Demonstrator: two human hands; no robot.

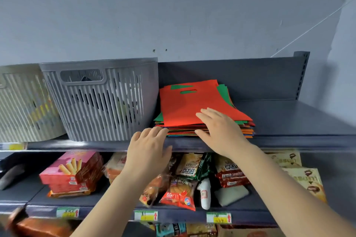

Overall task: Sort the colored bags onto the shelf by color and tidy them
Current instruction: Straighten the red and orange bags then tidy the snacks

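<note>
Red fabric tops the stack of bags (204,109) you are working on, which lies flat on the top shelf (289,117) just right of the grey basket (102,100). Green shows through the red bag's (188,102) handle slot and pokes out at its 11, 1 and 8 o'clock corners; below that you can see only thin edges of orange, blue and green, too compressed to count. What the grey basket holds is hard to make out through its slats, and the beige basket (23,102) at its 9 o'clock is cut off by the frame edge. The red bag's long axis runs from you toward the back wall, twisted slightly clockwise, with the handle slot at the far end. Your right hand (221,131) lies on the near right part of the stack, fingers straight and spread over the top and thumb along the front edges, so it is pressing rather than clamping. Your left hand (150,148) is loose and holds nothing, its fingertips at the stack's near left corner by the shelf lip. Bare shelf runs from the stack toward 3 o'clock; at 9 o'clock the grey basket nearly touches the stack. Snack packets (185,183) fill the lower shelf at 6 o'clock.
</note>
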